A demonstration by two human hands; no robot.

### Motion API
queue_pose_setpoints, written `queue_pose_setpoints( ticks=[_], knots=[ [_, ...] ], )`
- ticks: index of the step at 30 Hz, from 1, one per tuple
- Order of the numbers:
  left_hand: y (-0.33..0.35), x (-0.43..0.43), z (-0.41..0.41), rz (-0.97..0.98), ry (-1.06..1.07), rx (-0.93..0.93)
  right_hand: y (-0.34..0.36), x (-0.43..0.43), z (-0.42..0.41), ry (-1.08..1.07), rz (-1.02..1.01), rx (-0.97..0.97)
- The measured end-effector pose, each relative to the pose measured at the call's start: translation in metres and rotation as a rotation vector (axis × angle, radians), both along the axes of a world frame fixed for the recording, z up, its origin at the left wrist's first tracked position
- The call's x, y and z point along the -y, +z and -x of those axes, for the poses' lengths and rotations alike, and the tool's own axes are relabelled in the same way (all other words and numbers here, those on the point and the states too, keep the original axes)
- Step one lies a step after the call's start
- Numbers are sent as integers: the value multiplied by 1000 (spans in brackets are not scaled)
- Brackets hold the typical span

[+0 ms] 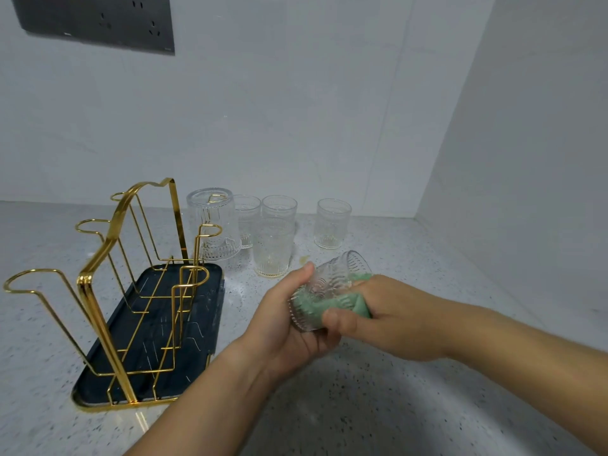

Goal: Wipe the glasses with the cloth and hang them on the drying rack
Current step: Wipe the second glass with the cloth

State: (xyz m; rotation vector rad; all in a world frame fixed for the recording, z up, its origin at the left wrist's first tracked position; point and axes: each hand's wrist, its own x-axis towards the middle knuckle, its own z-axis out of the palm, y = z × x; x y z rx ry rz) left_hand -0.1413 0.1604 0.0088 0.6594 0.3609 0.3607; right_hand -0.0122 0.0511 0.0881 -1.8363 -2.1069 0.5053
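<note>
At 10 o'clock a dark socket panel [95, 21] sits on the wall, its small marks too tiny to read. At 8 o'clock the gold wire drying rack [101, 324] stands on a dark tray [207, 311]; one ribbed clear glass, the hung glass [215, 225], sits upside down on the far right peg, and the other looped pegs stand free. Just beside it, toward 12 o'clock, four upright glasses [273, 248] stand near the back wall. Right of centre the left hand [286, 324] grips the held glass [324, 284], a patterned tumbler tilted with its mouth toward 1 o'clock. The right hand [394, 317] pinches the green cloth [342, 302] against it. Speckled countertop [362, 406] spreads toward 6 o'clock; the side wall closes in at 3 o'clock.
</note>
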Motion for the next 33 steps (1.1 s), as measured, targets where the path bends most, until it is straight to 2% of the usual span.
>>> queue_pose_setpoints(
  ticks=[1,3,5,8,10,12,14,15,17,18,19,21,23,25,28,30,33],
  knots=[
    [2,-2,2,38,-31,8,-2,0,-1,35,-45,118],
    [3,0,2,29,-45,-8,-7,0,-3,43,-92,143],
    [2,5,-3,-78,19,-44,-12,1,1,-49,-125,-27],
    [-1,14,-8,-313,265,-21,-11,3,16,-263,-83,-444],
    [-3,17,-6,-430,389,0,-6,-1,18,-363,-5,-525],
    [-5,15,-4,-422,413,-6,-2,-1,18,-380,46,-508],
    [-2,11,-2,-331,325,-36,-3,-2,21,-236,-29,-375],
    [0,9,-1,-264,244,-25,-6,-2,19,-113,-85,-186],
    [4,3,1,-147,92,-9,-11,-7,7,50,-218,338],
    [5,0,2,-111,35,-5,-11,-8,3,77,-243,485],
    [5,-3,3,-97,-11,-17,-14,-9,-2,75,-267,536],
    [3,-5,4,-130,-75,-58,-22,-5,-6,49,-303,410],
    [2,0,2,-207,-63,-50,-29,1,-3,-42,-294,21],
    [-1,9,0,-349,57,-42,-32,0,-3,-288,-147,-384],
    [-7,18,-3,-660,321,-89,-33,-4,-3,-535,27,-745],
    [-9,20,-4,-735,417,-68,-31,-4,0,-520,55,-742],
    [0,18,-5,-574,426,-64,-26,4,16,-359,-82,-508]
  ],
)
